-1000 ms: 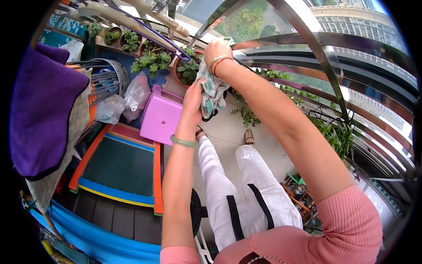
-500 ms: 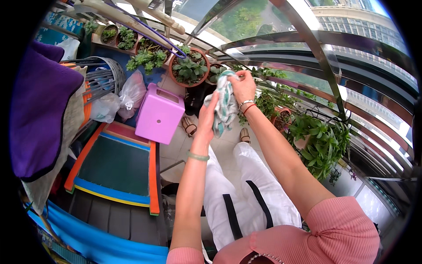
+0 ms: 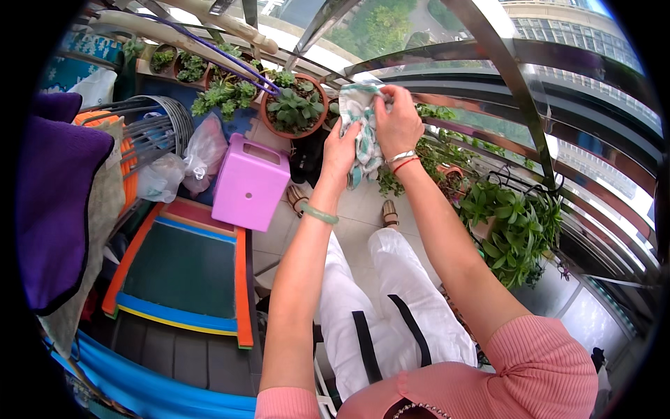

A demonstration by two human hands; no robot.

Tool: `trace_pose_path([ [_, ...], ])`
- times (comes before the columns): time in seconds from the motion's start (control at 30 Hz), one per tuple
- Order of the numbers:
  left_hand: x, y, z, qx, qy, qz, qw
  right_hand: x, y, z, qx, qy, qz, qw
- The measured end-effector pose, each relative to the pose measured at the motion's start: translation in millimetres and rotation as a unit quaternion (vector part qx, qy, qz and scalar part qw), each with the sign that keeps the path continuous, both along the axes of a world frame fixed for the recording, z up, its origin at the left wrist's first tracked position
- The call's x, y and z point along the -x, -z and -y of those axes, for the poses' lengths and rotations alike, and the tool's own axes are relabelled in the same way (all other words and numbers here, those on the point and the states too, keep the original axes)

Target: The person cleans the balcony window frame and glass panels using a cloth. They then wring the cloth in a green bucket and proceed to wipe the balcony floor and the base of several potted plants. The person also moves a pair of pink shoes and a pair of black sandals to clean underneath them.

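Observation:
A crumpled white cloth with green checks (image 3: 364, 140) hangs between my two hands, in front of the railing. My left hand (image 3: 340, 155) grips its left side, the thumb lying over the fabric. With bent fingers, my right hand (image 3: 398, 124) pinches the cloth near its upper right edge. The upper part is partly spread, while the lower end dangles in folds over the tiled floor. Just left of the cloth stands a round terracotta pot (image 3: 296, 105) with a succulent.
A pink plastic stool (image 3: 250, 185) stands left, beside tied plastic bags (image 3: 205, 150) and a wire rack (image 3: 164, 126). Nearer is a dark green panel with coloured edges (image 3: 183, 265). Metal railings (image 3: 509, 77) run along the right, with leafy plants (image 3: 513, 227) below. Purple fabric (image 3: 66, 202) hangs far left.
Both hands have risen slightly and moved toward the railing with the cloth. The right hand has shifted a little right, and the cloth's top now spreads wider.

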State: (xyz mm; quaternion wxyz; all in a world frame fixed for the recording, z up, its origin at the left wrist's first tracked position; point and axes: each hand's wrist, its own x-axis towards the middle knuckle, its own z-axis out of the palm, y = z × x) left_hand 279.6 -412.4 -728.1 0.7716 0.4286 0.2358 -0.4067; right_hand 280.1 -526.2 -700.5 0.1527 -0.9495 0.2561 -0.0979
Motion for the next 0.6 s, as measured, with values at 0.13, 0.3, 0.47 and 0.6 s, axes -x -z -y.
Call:
trace_pose_path([
  [0.13,-19.6,5.7,7.5,0.0,0.006,-0.038,0.999,-24.8,-1.8,5.6,0.068,0.002,-0.017,0.998],
  [0.3,-7.8,32.4,16.3,-0.075,0.096,-0.006,0.993,-19.7,29.9,12.5,0.081,-0.01,-0.232,0.969],
  [0.47,3.2,38.6,-4.2,-0.117,0.094,0.029,0.988,-5.9,42.3,-4.4,0.037,-0.003,-0.251,0.967],
  [0.6,3.2,27.1,-26.5,-0.075,0.024,0.01,0.997,-14.6,54.3,-17.0,-0.019,0.035,-0.183,0.982],
])
